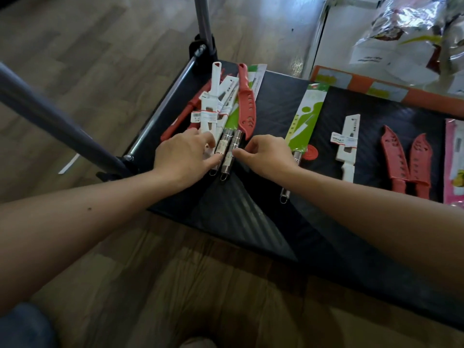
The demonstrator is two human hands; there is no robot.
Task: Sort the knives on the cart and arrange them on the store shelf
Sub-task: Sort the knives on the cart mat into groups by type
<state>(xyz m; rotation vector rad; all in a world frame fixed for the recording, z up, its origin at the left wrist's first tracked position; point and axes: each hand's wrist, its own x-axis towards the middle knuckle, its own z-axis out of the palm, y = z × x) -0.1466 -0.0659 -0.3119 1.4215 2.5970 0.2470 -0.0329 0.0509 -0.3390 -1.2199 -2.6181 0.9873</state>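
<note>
On the black cart deck point(263, 222) a mixed pile of knives lies at the left end: white ones point(209, 106), a red sheathed one point(246, 109), green-carded steel-handled ones point(232, 149). My left hand point(185, 154) rests on the pile's near end, fingers touching a steel handle. My right hand point(266, 153) pinches at the neighbouring steel handle with thumb and fingertips. Further right lie a single green-carded knife point(305, 116), a white knife point(346, 146), two red sheathed knives point(406, 162) and a pink packaged item point(454, 159) at the frame edge.
The cart's grey handle bars point(50, 116) rise at the left and at the back point(203, 21). An orange box point(376, 84) and shiny plastic bags point(406, 33) sit beyond the cart at the back right. Wood-look floor point(88, 46) surrounds the cart.
</note>
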